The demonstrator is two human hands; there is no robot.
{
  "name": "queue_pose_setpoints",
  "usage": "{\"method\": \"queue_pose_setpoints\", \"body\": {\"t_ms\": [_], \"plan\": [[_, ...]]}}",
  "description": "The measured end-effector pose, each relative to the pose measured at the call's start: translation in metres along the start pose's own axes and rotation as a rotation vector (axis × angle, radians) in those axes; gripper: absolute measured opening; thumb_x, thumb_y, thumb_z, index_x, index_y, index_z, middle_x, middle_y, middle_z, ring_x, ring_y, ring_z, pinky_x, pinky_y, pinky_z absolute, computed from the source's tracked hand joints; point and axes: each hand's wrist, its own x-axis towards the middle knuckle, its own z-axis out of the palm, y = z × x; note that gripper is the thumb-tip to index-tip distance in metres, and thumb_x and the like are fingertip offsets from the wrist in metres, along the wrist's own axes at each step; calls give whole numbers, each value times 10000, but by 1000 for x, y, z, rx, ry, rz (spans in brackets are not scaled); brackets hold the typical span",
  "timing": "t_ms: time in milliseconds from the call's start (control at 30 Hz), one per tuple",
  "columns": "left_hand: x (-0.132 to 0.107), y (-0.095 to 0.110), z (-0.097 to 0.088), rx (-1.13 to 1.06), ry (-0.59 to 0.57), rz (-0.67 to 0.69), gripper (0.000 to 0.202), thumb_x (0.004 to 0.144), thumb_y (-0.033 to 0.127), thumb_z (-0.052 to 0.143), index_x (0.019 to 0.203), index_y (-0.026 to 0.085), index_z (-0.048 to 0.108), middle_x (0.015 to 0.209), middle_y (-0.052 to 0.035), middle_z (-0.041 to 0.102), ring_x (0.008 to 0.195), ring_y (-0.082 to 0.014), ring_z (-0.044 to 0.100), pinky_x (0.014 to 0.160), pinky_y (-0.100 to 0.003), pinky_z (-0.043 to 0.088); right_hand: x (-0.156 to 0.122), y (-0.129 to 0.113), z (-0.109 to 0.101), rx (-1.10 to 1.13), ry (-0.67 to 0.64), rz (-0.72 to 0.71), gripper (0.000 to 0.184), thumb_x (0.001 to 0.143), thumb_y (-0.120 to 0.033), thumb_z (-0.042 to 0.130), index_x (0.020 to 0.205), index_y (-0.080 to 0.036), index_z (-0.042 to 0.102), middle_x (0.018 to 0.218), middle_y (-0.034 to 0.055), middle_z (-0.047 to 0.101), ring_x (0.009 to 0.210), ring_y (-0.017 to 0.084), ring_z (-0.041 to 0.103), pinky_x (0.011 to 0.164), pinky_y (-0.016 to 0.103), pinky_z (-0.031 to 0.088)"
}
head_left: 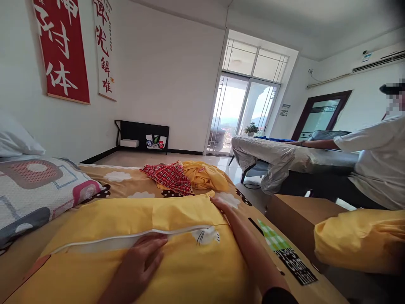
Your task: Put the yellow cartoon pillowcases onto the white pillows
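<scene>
A stuffed yellow pillow (190,257) lies in front of me, filling the lower middle of the view. Across its top runs a white zipper (186,229), with a pale gap along its left part. My left hand (142,257) rests on the pillow just below the zipper, its fingers bent over the fabric and the thumb apart from them. At the far right corner of the pillow is my right hand (220,203), its fingers closed round the corner fabric. A whiskered animal print shows near the zipper's right end.
On the patterned bed (115,176) lie a red plaid cloth (171,176), crumpled yellow fabric (205,175) and a patterned pillow (41,181). At right are a cardboard box (303,211), a yellow bundle (357,240), a plastic-covered table (268,145) and another person (376,147).
</scene>
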Motion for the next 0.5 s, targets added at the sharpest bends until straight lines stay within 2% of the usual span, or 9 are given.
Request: {"method": "queue_pose_setpoints", "body": {"t_ms": [100, 167, 267, 333, 433, 500], "plan": [[2, -1, -1, 1, 24, 42, 310, 903, 328, 516, 1154, 279, 692, 1173, -23, 694, 1106, -197, 636, 958, -312, 538, -10, 6, 13, 94, -44, 53, 307, 927, -374, 558, 1158, -174, 589, 1166, 66, 605, 969, 187, 612, 825, 376, 539], [3, -2, -3, 6, 30, 73, 300, 910, 320, 510, 1142, 278, 696, 1156, -21, 702, 1081, -188, 649, 933, -295, 551, -16, 8, 11, 160, -24, 60, 315, 923, -376, 564, 1160, -170, 588, 1163, 65, 605, 971, 193, 613, 821, 377, 540], [0, 0, -6, 71, 79, 174, 281, 920, 307, 505, 1118, 269, 700, 1120, -24, 717, 1032, -172, 667, 885, -254, 563, -21, 1, -10, 267, 87, -10, 323, 918, -375, 573, 1153, -155, 585, 1125, 60, 614, 941, 187, 620, 797, 371, 544], [-9, 8, -8, 196, 174, 320, 291, 915, 261, 496, 1131, 237, 690, 1115, -42, 718, 1007, -179, 672, 886, -261, 554, -26, -12, -28, 336, 200, -108, 300, 925, -385, 559, 1101, -145, 594, 1053, 48, 628, 877, 162, 624, 759, 345, 541], [-27, 34, -19, 418, 301, 550, 329, 884, 155, 468, 1139, 171, 673, 1131, -76, 709, 1009, -206, 662, 914, -304, 512, -43, -37, -53, 411, 375, -288, 330, 904, -470, 534, 906, -145, 591, 845, 10, 630, 729, 134, 590, 660, 280, 499], [-33, 55, -38, 439, 306, 607, 297, 881, 133, 458, 1070, 172, 683, 1068, -60, 727, 969, -194, 664, 896, -303, 491, -62, -55, -69, 432, 472, -406, 381, 846, -549, 537, 789, -174, 552, 722, -17, 596, 660, 131, 538, 603, 257, 446]]}}
